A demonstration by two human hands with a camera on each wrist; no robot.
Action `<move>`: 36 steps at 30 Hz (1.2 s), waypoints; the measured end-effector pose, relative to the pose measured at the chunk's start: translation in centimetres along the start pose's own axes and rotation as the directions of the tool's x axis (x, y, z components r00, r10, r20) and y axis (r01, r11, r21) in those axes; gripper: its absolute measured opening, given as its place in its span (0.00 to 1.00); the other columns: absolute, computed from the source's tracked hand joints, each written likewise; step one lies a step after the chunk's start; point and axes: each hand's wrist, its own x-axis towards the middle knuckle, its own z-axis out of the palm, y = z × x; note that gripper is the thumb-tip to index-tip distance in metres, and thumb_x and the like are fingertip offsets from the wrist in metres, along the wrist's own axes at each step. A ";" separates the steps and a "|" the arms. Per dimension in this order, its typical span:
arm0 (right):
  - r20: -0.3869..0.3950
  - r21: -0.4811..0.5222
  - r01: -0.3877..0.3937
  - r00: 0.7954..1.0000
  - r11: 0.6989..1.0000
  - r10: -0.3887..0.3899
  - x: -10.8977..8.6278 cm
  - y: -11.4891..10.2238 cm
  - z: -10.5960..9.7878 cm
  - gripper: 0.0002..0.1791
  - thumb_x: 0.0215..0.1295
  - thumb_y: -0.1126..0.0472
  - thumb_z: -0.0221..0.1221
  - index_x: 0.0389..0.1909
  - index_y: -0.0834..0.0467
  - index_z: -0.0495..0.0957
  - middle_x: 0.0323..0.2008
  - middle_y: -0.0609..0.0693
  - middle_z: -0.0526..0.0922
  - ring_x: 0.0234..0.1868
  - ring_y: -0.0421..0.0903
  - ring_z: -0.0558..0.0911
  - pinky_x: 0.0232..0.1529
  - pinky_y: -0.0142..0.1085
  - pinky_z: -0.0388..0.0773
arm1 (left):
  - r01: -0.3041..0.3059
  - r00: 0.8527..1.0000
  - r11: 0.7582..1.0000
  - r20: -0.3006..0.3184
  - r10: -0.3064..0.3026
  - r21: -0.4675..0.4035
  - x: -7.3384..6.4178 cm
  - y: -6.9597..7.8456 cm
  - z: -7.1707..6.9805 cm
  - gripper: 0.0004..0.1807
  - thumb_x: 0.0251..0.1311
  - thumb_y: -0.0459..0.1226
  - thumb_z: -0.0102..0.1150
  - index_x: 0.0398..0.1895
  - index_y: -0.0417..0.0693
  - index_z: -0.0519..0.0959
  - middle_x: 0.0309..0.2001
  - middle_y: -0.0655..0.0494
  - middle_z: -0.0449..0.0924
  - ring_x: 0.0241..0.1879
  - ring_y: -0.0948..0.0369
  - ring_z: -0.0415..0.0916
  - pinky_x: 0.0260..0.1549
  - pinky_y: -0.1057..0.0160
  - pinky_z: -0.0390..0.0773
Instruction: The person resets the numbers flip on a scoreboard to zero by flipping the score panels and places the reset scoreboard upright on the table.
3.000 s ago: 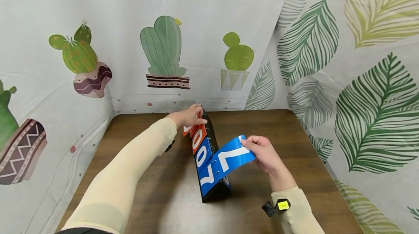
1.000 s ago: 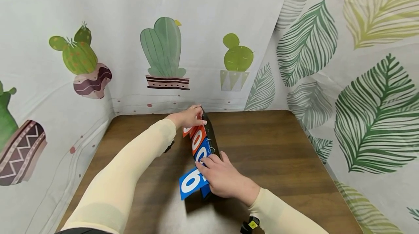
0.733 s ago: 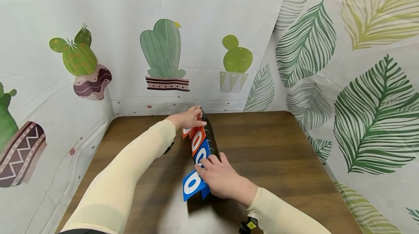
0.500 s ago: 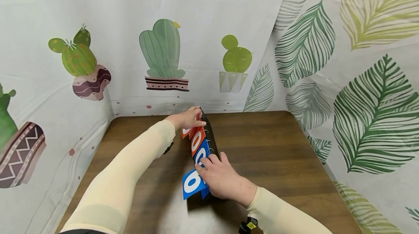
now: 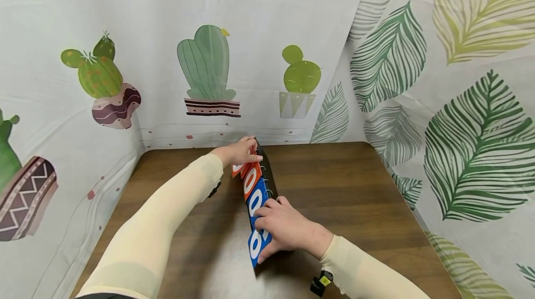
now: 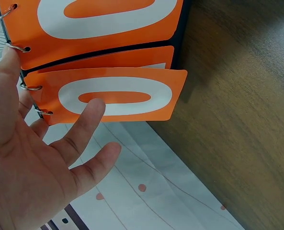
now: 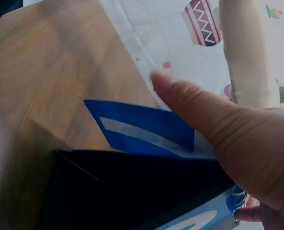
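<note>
A black tabletop flip scoreboard stands on the table, its ring-bound number cards leaning down its left side. At the far end my left hand grips its top edge; in the left wrist view two fingers reach loosely over an orange card with a white 0. My right hand spans the near end, fingers on the blue cards and thumb spread at the lower corner of the nearest blue card. That blue card stands off the frame in the right wrist view, with the thumb against its outer side.
The scoreboard stands on a brown wooden table. A white cloth printed with cacti hangs behind it, with leaf-patterned cloth on the right. Each wrist wears a small black device.
My right hand has turned the nearest blue card over from right to left, and the card has now swung down closer to the frame. My left hand has stayed at the far end.
</note>
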 end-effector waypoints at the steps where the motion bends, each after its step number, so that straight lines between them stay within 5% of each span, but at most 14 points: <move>1: 0.001 0.002 0.007 1.000 1.000 -0.007 0.0 0.1 0.1 0.33 0.51 0.19 0.62 0.46 0.39 0.86 0.60 0.43 0.83 0.59 0.46 0.73 0.54 0.46 0.69 | 0.000 1.000 1.000 0.000 0.000 -0.001 0.0 0.0 0.0 0.24 0.71 0.58 0.58 0.53 0.51 0.68 0.85 0.48 0.36 0.78 0.44 0.55 0.72 0.45 0.68; 12: 0.081 -0.165 -0.051 0.995 0.985 0.065 0.4 -1.2 0.4 0.24 0.53 0.28 0.70 0.43 0.39 0.90 0.55 0.41 0.86 0.62 0.48 0.74 0.65 0.60 0.69 | -0.006 1.000 1.000 -0.012 0.006 0.000 0.0 -0.3 0.1 0.23 0.71 0.58 0.56 0.52 0.51 0.68 0.85 0.47 0.36 0.79 0.44 0.53 0.73 0.44 0.65; 18: 0.089 -0.199 -0.078 0.991 0.977 0.098 0.4 -1.8 0.5 0.24 0.57 0.27 0.66 0.39 0.40 0.90 0.57 0.42 0.85 0.64 0.48 0.73 0.66 0.57 0.70 | 0.004 1.000 1.000 -0.016 -0.004 -0.006 -0.1 -0.2 0.2 0.24 0.71 0.58 0.57 0.54 0.51 0.69 0.85 0.48 0.37 0.80 0.45 0.49 0.76 0.42 0.61; 22: 0.031 -0.050 -0.069 0.997 0.996 0.070 0.1 -1.1 -0.2 0.31 0.63 0.22 0.54 0.44 0.41 0.89 0.62 0.44 0.83 0.67 0.49 0.74 0.64 0.55 0.72 | 0.002 1.000 1.000 -0.010 -0.002 -0.001 -0.1 -0.1 0.2 0.23 0.72 0.58 0.56 0.52 0.51 0.69 0.85 0.48 0.37 0.78 0.45 0.55 0.72 0.45 0.66; 26: -0.205 0.232 -0.051 0.974 0.971 0.100 -0.5 1.1 -1.1 0.25 0.69 0.31 0.58 0.48 0.45 0.88 0.59 0.46 0.86 0.64 0.49 0.79 0.63 0.54 0.74 | -0.006 1.000 1.000 -0.004 0.006 0.006 -0.1 -0.1 0.2 0.23 0.72 0.58 0.55 0.51 0.50 0.67 0.85 0.47 0.37 0.74 0.45 0.60 0.67 0.46 0.69; 29: -0.356 0.438 -0.082 0.899 0.895 0.256 -1.3 3.3 -0.7 0.18 0.67 0.41 0.66 0.47 0.50 0.88 0.49 0.46 0.90 0.54 0.45 0.84 0.58 0.48 0.80 | -0.005 1.000 1.000 -0.007 0.005 0.001 0.0 -0.1 0.1 0.23 0.72 0.58 0.56 0.52 0.51 0.68 0.85 0.48 0.37 0.76 0.44 0.57 0.71 0.44 0.68; 31: -0.353 0.575 -0.152 0.841 0.804 0.411 -1.9 4.8 0.4 0.14 0.66 0.44 0.68 0.43 0.49 0.87 0.41 0.43 0.90 0.44 0.41 0.85 0.49 0.42 0.83 | -0.001 1.000 1.000 0.002 0.001 -0.004 0.0 -0.1 0.0 0.23 0.72 0.58 0.56 0.53 0.52 0.67 0.85 0.48 0.36 0.77 0.44 0.55 0.72 0.43 0.66; 33: -0.277 0.684 -0.245 0.784 0.687 0.556 -2.5 6.3 2.0 0.12 0.65 0.44 0.68 0.40 0.47 0.87 0.35 0.41 0.88 0.37 0.40 0.83 0.40 0.37 0.83 | 0.001 1.000 1.000 0.009 -0.001 -0.006 0.0 -0.1 0.0 0.23 0.72 0.58 0.56 0.52 0.52 0.68 0.85 0.48 0.35 0.78 0.44 0.53 0.73 0.43 0.65; 36: -0.070 0.802 -0.370 0.721 0.469 0.689 -3.2 7.8 4.6 0.16 0.64 0.40 0.68 0.39 0.49 0.85 0.33 0.49 0.87 0.32 0.45 0.82 0.34 0.36 0.81 | 0.003 1.000 1.000 0.020 -0.003 -0.006 -0.1 0.0 -0.1 0.22 0.73 0.57 0.55 0.52 0.51 0.67 0.85 0.48 0.34 0.76 0.44 0.55 0.72 0.44 0.66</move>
